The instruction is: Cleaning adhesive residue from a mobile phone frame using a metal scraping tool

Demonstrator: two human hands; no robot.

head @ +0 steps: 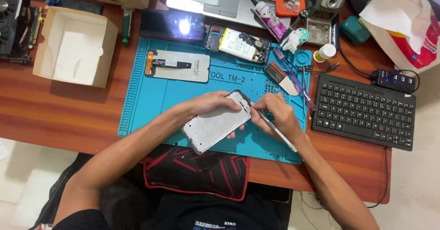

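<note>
Holding: left hand [208, 104] gripped a grey metal phone frame [216, 122].
Pinching: right hand [275, 113] pinched a slim metal tool [277, 131].
Box: open white cardboard box [75, 46], far left.

An open, empty white cardboard box [75, 45] sat left of the blue mat. A dark rectangular phone screen [172, 24] reflecting light lay at the mat's top edge.

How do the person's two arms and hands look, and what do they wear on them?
Both arms are bare from the upper arm down; no sleeves reach the forearms. The left hand and right hand wear no gloves, and no ring, watch or bracelet is visible. A black shirt shows at the bottom edge.
</note>
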